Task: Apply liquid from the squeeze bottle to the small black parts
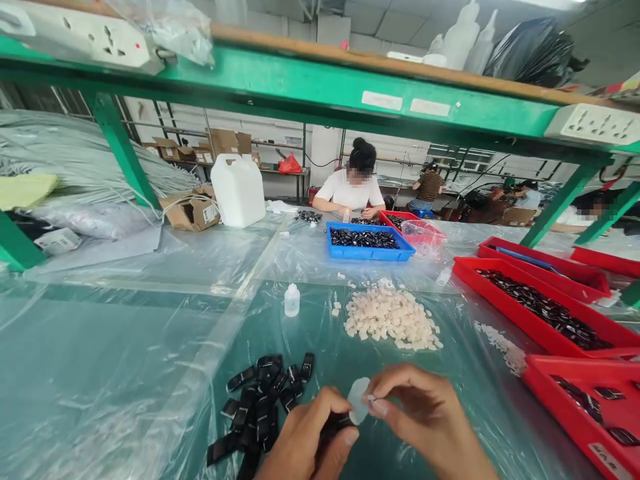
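At the front of the bench, my left hand (317, 430) is closed around a small glossy black part (336, 423), mostly hidden by the fingers. A whitish translucent rounded piece (359, 400) shows between my two hands, touching the left fingertips; its kind is unclear. My right hand (420, 407) pinches a tiny pale piece (371, 399) between thumb and forefinger, close beside it. To the left of my hands lies a heap of similar black parts (263, 407). Beyond them are a pile of small cream-coloured pieces (393, 317) and a small translucent bottle (292, 301).
Red trays (530, 360) holding black parts line the right side. A blue tray (370, 252) full of black parts stands farther back, before a seated person (353, 183). A white jug (239, 191) stands back left. A green shelf beam (310, 83) crosses overhead.
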Demonstrator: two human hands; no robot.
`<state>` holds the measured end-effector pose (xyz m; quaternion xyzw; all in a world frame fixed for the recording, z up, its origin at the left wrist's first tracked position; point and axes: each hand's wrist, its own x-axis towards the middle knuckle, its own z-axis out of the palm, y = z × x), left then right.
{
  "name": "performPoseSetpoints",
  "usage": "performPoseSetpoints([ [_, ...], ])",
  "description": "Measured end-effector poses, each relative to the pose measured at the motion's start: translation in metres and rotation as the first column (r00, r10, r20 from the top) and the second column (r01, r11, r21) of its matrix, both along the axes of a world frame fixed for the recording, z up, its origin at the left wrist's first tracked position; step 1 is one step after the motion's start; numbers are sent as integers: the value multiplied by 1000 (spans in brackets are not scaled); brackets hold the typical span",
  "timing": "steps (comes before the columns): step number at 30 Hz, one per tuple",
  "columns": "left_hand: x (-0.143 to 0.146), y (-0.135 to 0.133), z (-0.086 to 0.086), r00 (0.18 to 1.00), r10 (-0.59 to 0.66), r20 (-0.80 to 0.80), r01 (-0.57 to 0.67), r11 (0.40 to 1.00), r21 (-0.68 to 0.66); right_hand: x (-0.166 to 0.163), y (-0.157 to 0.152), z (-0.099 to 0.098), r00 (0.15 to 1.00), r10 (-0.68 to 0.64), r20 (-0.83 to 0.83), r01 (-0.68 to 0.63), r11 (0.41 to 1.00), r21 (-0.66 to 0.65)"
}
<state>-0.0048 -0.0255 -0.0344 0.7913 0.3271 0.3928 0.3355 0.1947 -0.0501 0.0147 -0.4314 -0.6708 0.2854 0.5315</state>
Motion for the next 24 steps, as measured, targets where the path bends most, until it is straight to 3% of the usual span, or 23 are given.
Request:
performPoseSetpoints([
  [7,-3,-7,13,998,-43,43,46,995,-83,-15,-7,-3,998,10,64,-21,983,183],
  [20,-3,-17,16,1000,-19,2,18,945,-328,-19,-14,-22,994,-61,95,40,977,209],
  [24,-4,-14,15,996,-71,46,83,936,-341,-17,-15,-23,990,-39,136,6,971,237],
])
